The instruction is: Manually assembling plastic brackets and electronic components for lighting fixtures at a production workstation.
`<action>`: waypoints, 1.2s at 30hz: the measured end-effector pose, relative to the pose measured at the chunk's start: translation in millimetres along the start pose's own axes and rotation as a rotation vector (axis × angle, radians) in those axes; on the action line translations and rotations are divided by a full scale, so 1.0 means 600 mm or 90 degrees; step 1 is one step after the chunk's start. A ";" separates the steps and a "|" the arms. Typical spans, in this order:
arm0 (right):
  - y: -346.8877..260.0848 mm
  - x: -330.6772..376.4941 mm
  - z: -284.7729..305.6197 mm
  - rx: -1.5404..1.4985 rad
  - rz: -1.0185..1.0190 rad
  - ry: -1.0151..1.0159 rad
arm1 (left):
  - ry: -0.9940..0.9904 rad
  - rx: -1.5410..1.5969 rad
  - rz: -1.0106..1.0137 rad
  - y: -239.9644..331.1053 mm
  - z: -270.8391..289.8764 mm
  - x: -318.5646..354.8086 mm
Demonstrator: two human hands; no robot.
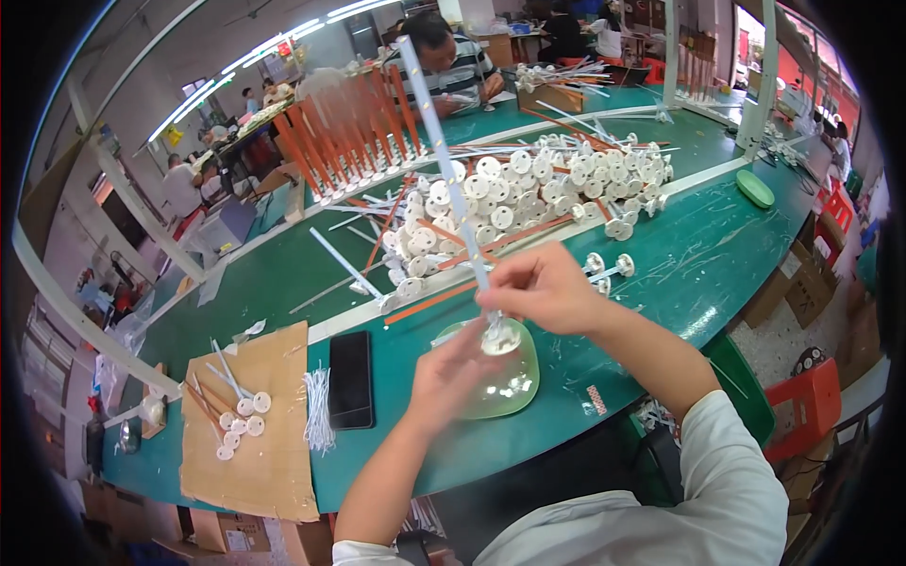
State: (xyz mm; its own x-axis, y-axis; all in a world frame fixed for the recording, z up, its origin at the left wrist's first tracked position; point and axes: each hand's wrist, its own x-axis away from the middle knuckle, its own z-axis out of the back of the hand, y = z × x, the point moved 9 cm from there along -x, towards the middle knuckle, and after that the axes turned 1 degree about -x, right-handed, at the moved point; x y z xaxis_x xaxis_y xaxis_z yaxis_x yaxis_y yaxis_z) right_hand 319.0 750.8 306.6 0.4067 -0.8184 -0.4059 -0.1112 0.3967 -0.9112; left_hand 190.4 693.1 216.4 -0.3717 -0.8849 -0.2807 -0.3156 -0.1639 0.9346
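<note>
My right hand (543,292) pinches a long white strip (442,156) near its lower end. The strip stands nearly upright, leaning a little left at the top, and small yellowish spots run along it. At its foot is a round white disc base (500,338). Beside that base is my left hand (448,373), its fingers blurred by motion; whether they touch the disc I cannot tell. Below both hands a light green dish (514,401) lies on the green table, with small shiny bits in it.
Beyond the hands lies a big heap of white discs with strips (510,193). Orange strips (344,141) stand upright in a row behind it. To the left are a black phone (351,377), a bundle of white wires (319,410) and cardboard (255,472) bearing several discs. A co-worker (439,57) sits opposite.
</note>
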 end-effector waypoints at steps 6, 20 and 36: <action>0.077 0.000 -0.051 -0.066 -0.171 -0.001 | -0.002 0.117 0.097 -0.021 0.013 0.008; -0.030 0.088 -0.072 0.328 0.579 0.084 | -0.033 0.191 0.037 -0.019 0.021 0.007; -0.019 0.086 -0.072 0.312 0.526 0.065 | -0.049 0.225 0.023 -0.025 0.028 0.015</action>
State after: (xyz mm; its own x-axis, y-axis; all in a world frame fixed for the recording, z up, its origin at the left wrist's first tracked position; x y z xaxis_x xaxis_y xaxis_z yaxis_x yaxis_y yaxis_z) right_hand 302.2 686.1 292.7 0.2865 -0.2270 -0.9308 0.0731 0.9739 -0.2150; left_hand 177.1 695.0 196.6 -0.4480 -0.8500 -0.2770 -0.5788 0.0396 0.8145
